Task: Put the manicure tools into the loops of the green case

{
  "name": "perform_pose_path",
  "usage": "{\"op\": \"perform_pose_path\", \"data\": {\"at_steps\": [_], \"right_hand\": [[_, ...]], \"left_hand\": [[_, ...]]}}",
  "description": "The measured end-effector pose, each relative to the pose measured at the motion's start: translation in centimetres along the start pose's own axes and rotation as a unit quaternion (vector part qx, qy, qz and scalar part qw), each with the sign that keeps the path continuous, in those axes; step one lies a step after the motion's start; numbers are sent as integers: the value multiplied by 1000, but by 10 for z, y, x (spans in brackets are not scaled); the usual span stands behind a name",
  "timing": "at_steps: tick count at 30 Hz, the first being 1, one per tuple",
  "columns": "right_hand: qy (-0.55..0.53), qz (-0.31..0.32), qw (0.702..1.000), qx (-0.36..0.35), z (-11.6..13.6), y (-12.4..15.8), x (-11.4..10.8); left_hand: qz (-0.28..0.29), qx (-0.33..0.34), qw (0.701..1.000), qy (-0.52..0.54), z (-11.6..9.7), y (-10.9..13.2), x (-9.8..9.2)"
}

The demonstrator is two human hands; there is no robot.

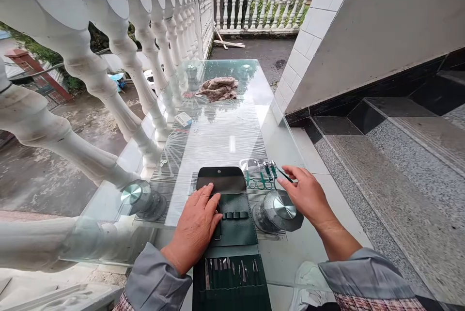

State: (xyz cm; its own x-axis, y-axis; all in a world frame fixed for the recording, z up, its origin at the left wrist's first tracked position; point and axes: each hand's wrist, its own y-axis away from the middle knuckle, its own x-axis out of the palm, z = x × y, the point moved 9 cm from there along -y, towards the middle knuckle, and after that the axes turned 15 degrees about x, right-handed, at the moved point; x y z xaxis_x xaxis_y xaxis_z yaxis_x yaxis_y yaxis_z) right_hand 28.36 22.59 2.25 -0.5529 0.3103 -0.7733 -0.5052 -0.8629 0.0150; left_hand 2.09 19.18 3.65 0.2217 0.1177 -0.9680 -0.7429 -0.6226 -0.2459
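A dark green manicure case (238, 231) lies unfolded on the glass table, with slim metal tools (232, 267) tucked in its lower pocket and a row of elastic loops in the middle. My left hand (198, 216) rests on the case's left side, fingers stretched out flat; what lies beneath the thumb is partly hidden. On the glass to the right of the case are green-handled scissors (259, 183) and nail clippers (269, 170). My right hand (305, 192) pinches a slim dark green tool (284, 174) between thumb and fingers, close beside the clippers.
The glass tabletop (225, 132) stands on thick glass legs (279, 211). A crumpled brown cloth (218, 89) and a small card (183, 119) lie farther along it. White balusters (119, 93) run along the left; stone steps (395, 170) rise on the right.
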Motion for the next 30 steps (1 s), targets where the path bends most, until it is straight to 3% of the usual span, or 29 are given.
{"op": "perform_pose_path", "data": {"at_steps": [5,11,21,30], "right_hand": [[86,-38,993,-67,7,6,6],[121,-64,986,-91,9,8,6],[196,-21,979,-46,1,6,13],[137,-7,990,41,-10,1,2]], "left_hand": [[17,-6,1000,0,-1,-2,2],[23,-12,1000,12,-2,-2,2],[-11,-12,1000,25,0,1,-1],[-75,4,996,45,-4,0,-13]]}}
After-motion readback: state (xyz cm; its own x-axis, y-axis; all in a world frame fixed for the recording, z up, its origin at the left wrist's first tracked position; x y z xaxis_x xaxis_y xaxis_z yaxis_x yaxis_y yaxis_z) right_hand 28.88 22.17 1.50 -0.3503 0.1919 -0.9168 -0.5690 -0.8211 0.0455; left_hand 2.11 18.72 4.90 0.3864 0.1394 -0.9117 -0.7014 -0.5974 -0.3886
